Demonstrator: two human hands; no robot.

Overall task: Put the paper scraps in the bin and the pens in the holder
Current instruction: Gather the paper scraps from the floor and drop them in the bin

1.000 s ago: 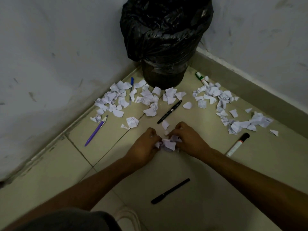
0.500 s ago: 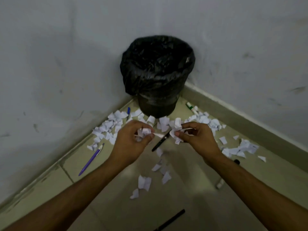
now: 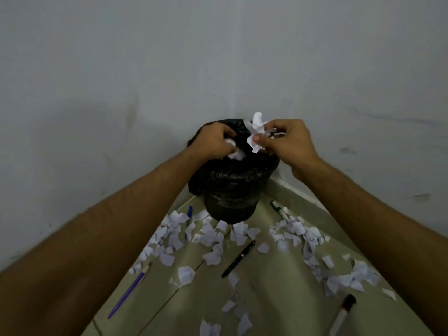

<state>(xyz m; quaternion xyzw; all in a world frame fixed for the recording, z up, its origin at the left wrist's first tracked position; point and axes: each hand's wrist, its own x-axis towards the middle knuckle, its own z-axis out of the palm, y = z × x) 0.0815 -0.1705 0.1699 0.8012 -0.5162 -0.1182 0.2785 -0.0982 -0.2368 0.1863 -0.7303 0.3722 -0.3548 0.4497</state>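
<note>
A bin lined with a black bag stands in the floor corner. My left hand and my right hand hover over its mouth, each closed on white paper scraps. Many more scraps lie on the tiles in front of the bin. Among them lie a black pen, a purple pen, a blue pen, a green marker and a black-capped marker. No pen holder is visible.
Grey walls meet behind the bin. A raised skirting ledge runs along the right wall. The floor is beige tile with dark joints.
Both hands rose from the floor with bunches of scraps and moved up over the bin. Some scraps fell onto the tiles on the way. The camera tilted upward.
</note>
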